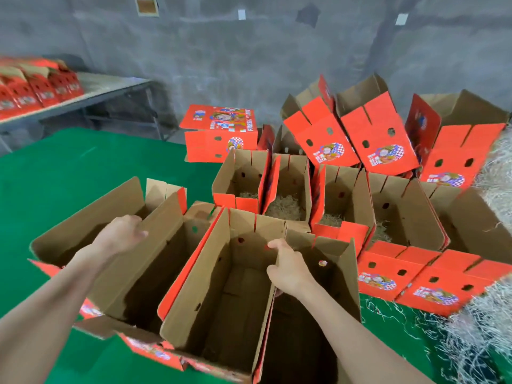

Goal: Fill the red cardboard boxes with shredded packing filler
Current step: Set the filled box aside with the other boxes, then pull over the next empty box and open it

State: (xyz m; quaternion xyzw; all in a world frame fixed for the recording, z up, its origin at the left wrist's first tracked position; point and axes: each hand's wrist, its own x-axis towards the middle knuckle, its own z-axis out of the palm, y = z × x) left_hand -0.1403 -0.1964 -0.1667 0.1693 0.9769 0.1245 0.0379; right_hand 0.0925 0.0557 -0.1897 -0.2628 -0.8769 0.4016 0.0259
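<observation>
Three open red cardboard boxes stand in front of me on the green table, brown inside and with no filler in them. My left hand (122, 234) grips the flap between the left box (91, 225) and the one beside it. My right hand (288, 267) grips the wall between the middle box (227, 295) and the right box (327, 314). Further back, a row of open boxes (285, 195) holds a little pale shredded filler (284, 207) on the bottom. A loose heap of filler (476, 336) lies at the right edge.
Several red boxes (349, 134) are piled tilted at the back right, and one printed box (221, 134) stands closed. A grey table (110, 90) at the far left carries more red boxes. Green table surface (69, 173) lies to the left.
</observation>
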